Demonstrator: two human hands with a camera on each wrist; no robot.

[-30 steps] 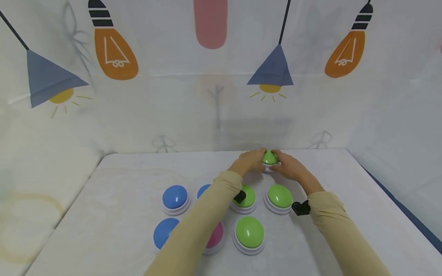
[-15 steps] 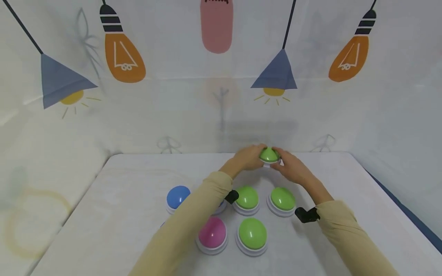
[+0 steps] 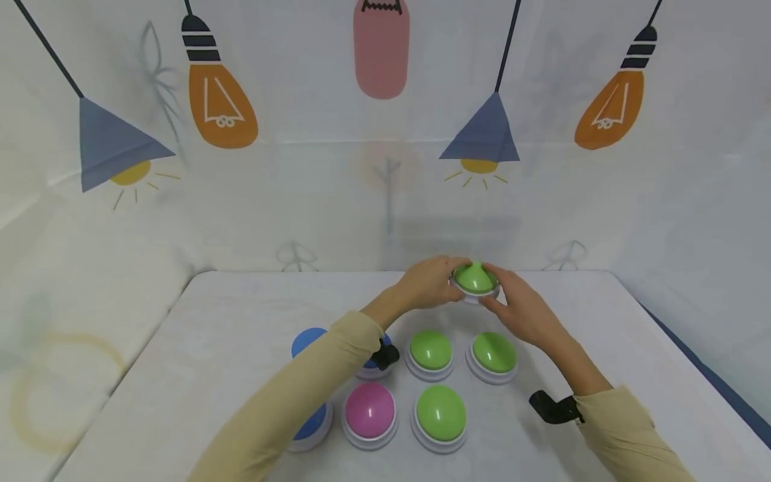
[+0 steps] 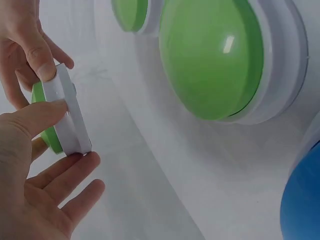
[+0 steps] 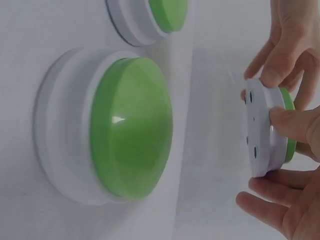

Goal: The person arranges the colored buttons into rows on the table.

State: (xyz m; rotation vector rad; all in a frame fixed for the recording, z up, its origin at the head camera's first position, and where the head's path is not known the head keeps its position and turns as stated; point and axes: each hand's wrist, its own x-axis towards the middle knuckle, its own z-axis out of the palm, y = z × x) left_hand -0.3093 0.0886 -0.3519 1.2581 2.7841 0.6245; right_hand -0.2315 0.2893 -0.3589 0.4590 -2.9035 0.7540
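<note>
Both hands grip one green push button (image 3: pixel 476 278) with a white base, above the far part of the table. My left hand (image 3: pixel 430 281) holds its left side, thumb and fingers round the white rim. On the opposite side my right hand (image 3: pixel 525 306) pinches the base between thumb and fingers. In the right wrist view the flat underside of the held push button (image 5: pixel 257 130) shows small dark holes, lifted off the table. Nearer stand two green buttons, a left one (image 3: pixel 430 350) and a right one (image 3: pixel 494 353), both on white bases.
In the front row are a pink button (image 3: pixel 370 410), another green button (image 3: pixel 441 414) and a blue button (image 3: pixel 313 423). More blue buttons (image 3: pixel 306 340) lie partly behind the left sleeve (image 3: pixel 301 391). A white printed cloth (image 3: pixel 325 194) hangs behind the white table (image 3: pixel 229 314).
The held button has come up slightly toward the camera and tilted, so more of its green dome shows. The left forearm has swung left and the right wrist has moved right and nearer.
</note>
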